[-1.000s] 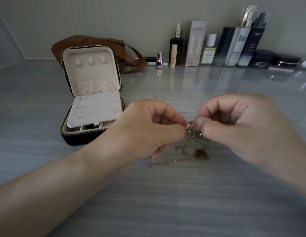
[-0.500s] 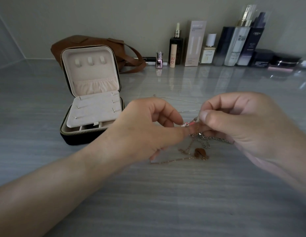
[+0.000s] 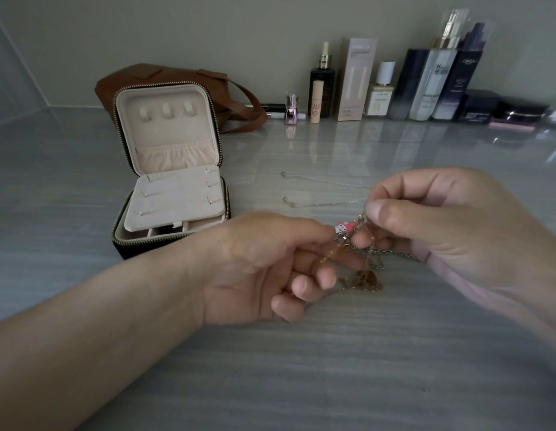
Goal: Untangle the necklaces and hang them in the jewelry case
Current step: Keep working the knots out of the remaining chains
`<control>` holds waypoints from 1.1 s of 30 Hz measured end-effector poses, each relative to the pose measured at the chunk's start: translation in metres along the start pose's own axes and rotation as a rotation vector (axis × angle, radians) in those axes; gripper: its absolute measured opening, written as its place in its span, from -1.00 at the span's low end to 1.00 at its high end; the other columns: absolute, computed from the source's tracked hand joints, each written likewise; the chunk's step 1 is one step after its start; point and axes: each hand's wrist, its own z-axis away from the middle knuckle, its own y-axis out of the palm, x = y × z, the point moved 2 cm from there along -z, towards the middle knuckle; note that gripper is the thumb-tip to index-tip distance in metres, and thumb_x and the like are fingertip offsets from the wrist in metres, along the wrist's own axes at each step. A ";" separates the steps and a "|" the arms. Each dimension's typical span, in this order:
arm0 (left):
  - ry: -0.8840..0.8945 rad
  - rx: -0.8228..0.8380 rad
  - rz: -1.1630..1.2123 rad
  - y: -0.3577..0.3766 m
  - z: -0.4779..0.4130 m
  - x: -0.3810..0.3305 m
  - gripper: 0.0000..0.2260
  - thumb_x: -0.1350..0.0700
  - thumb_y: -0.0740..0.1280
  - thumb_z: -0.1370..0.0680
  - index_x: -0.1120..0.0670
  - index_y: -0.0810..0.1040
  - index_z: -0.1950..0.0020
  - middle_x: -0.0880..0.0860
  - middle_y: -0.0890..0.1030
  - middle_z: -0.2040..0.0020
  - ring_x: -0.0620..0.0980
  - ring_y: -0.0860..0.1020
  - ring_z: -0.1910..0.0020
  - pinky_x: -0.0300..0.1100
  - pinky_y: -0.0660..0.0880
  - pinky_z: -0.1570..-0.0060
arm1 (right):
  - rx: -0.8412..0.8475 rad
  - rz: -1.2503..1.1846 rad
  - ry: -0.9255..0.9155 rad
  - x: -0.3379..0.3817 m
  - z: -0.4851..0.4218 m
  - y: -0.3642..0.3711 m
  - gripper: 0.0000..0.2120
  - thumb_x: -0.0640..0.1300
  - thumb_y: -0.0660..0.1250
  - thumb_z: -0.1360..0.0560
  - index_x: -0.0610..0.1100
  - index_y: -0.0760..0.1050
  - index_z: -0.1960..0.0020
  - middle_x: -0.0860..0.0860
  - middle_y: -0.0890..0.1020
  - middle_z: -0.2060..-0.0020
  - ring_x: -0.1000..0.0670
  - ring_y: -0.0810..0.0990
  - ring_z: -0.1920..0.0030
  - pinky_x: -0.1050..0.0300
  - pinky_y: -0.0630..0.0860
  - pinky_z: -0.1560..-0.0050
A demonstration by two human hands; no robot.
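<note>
Several fine chains are caught in one knot of necklaces, held between the two sets of fingers and trailing onto the counter just beneath them. The left hand pinches the knot at its pink charm. The right hand has thumb and forefinger closed on the links just right of that charm. The main risk, I judge, is drawing the two pinches apart, which would cinch the knot tighter or snap a thin link. The brown pendant lying below the fingers could also snag a loop as it drags. A slipped pinch would drop everything back into a heap. Two thin silver strands lie on the counter beyond the fingers, and the right fingers cover their near ends, so I cannot tell whether they are one necklace or two. The jewelry case stands open well to the left of the left fingers, its hooks bare. The number of necklaces in the knot, each one's path and any clasp are all hard to make out.
</note>
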 end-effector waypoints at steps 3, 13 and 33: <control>0.048 -0.034 0.041 0.000 0.001 -0.001 -0.84 0.07 0.31 -0.35 0.16 0.58 0.23 -0.01 0.41 0.54 -0.17 0.25 0.64 -0.44 0.10 0.63 | 0.007 -0.006 0.002 0.001 0.000 0.000 -0.90 -0.19 0.38 -0.22 -0.02 0.65 0.35 -0.11 0.65 0.43 0.02 0.66 0.35 0.16 0.54 0.26; 0.485 -0.419 -0.107 -0.006 0.003 -0.007 -0.89 0.09 0.32 -0.50 0.06 0.59 0.19 0.02 0.52 0.47 -0.10 0.31 0.68 -0.41 0.15 0.65 | -0.008 -0.036 0.050 0.003 0.000 0.000 -0.91 -0.22 0.40 -0.21 -0.05 0.64 0.40 -0.06 0.63 0.45 0.03 0.65 0.35 0.11 0.51 0.20; 0.701 -0.433 -0.532 -0.004 0.008 -0.007 -0.91 0.01 0.51 -0.27 -0.05 0.62 0.34 -0.18 0.50 0.51 -0.18 0.35 0.53 -0.34 0.31 0.52 | 0.004 0.198 -0.010 -0.002 -0.002 -0.008 -0.86 -0.14 0.49 -0.26 0.08 0.67 0.23 -0.01 0.64 0.34 0.11 0.53 0.32 0.24 0.44 0.22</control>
